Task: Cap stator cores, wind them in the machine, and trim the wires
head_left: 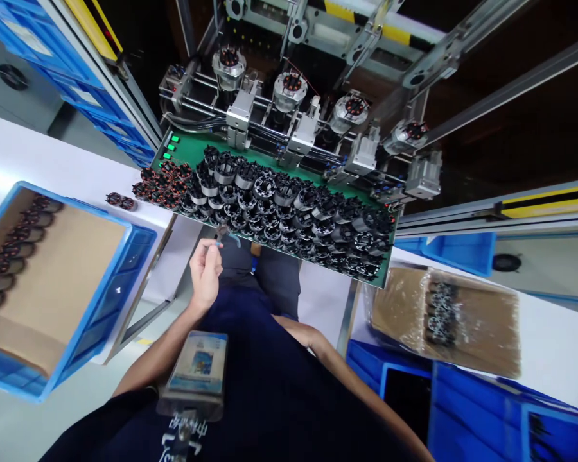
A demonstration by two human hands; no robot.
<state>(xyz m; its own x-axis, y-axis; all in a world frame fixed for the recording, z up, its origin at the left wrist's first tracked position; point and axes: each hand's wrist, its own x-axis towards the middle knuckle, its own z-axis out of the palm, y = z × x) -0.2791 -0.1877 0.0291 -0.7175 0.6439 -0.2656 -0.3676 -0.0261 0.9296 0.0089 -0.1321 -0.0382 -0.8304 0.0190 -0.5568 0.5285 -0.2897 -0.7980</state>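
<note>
Fingers point(212, 255) of the left hand point(205, 274) pinch a blue-handled tool point(222, 230), its metal head just beyond them near the green worktop's point(200, 146) edge; black-and-silver cores point(274, 186) lie ahead. The right hand is hidden.

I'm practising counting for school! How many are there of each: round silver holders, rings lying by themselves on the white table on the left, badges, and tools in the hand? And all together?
Round silver holders: 4
Rings on the left white table: 2
Badge: 1
Tool in the left hand: 1
Total: 8
</note>
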